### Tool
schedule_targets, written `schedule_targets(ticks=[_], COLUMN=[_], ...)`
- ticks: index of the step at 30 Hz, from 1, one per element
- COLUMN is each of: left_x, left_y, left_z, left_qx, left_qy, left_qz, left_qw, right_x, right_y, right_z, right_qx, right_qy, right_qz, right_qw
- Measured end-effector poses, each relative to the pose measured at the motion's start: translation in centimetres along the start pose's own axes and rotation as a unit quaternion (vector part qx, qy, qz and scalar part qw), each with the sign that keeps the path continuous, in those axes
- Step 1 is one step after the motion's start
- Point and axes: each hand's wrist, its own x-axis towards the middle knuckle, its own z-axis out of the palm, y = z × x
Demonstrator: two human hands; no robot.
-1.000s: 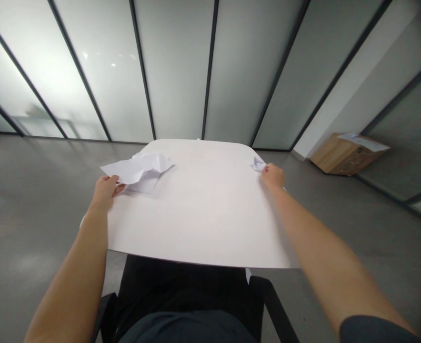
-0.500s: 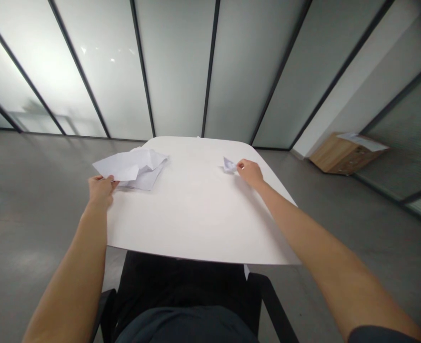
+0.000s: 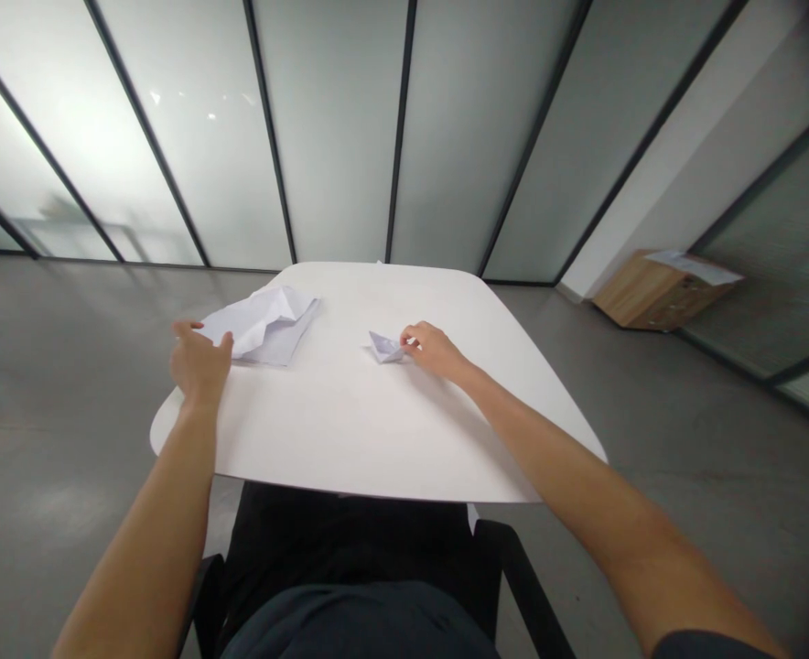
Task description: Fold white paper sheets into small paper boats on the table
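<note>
Near the middle of the white table [image 3: 377, 430], my right hand [image 3: 436, 351] pinches the right end of a small folded white paper boat [image 3: 385, 348], which is at or just over the tabletop. My left hand [image 3: 199, 361] is at the table's left edge with thumb and fingers apart. It lies against the near left side of several creased white paper sheets [image 3: 267, 320]. The sheets are piled loosely, the top one bent and raised in folds. The hand covers their left corner.
Black chair armrests [image 3: 514, 567] flank my lap below the table's front edge. Frosted glass panels [image 3: 336, 128] with dark frames stand beyond the table. A wooden cabinet [image 3: 658, 291] with papers on top is on the floor at the right.
My right hand has brought the paper boat left and nearer, toward the table's middle. My left hand has lowered the lifted sheet onto the pile and spread its fingers.
</note>
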Motion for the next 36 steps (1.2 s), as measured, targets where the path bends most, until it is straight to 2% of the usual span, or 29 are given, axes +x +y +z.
schedule_targets(ticks=[2, 4, 6, 8, 10, 13, 15, 17, 24, 30, 33, 36], left_x=[-0.6, -1.5, -2.7, -4.2, -5.7, -7.5, -8.3, -9.0, -10.5, -10.6, -11.0, -11.7], left_y=[1.8, 3.7, 5.8, 7.6, 9.2, 10.9, 11.5, 11.8, 11.1, 10.8, 11.0, 11.3], left_z=[0.3, 1.1, 2.5, 4.5, 6.9, 10.1, 11.4, 12.0, 12.4, 13.2, 13.0, 12.4], left_qx=[0.040, 0.031, 0.018, 0.014, 0.013, 0.028, 0.022, 0.014, -0.018, 0.001, 0.014, 0.022], left_qy=[0.029, 0.001, -0.071, -0.200, -0.300, -0.344, -0.368, -0.373, -0.357, -0.341, -0.331, -0.313], left_qz=[0.116, 0.227, 0.301, 0.363, 0.374, 0.369, 0.389, 0.409, 0.435, 0.480, 0.489, 0.486], left_qw=[0.992, 0.973, 0.951, 0.910, 0.878, 0.863, 0.844, 0.832, 0.827, 0.808, 0.807, 0.815], right_x=[-0.3, -0.6, -1.0, -1.3, -1.6, -1.8, -1.9, -1.9, -2.1, -2.3, -2.3, -2.3], right_y=[-0.2, -0.3, -0.1, 0.1, 0.2, 0.3, 0.2, 0.1, -1.2, -2.1, -2.4, -2.7], right_z=[0.1, 0.3, 0.4, 0.4, 0.4, 0.6, 0.8, 1.1, 2.2, 3.4, 4.2, 4.6], right_qx=[0.007, 0.016, 0.036, 0.064, 0.089, 0.108, 0.113, 0.112, 0.114, 0.050, 0.008, 0.013], right_qy=[-0.003, -0.004, -0.008, -0.013, -0.013, -0.007, -0.006, -0.006, 0.010, 0.018, 0.019, 0.021], right_qz=[-0.013, -0.014, -0.003, 0.008, 0.007, 0.001, 0.002, -0.001, -0.004, 0.014, -0.003, -0.014], right_qw=[1.000, 1.000, 0.999, 0.998, 0.996, 0.994, 0.994, 0.994, 0.993, 0.999, 1.000, 1.000])
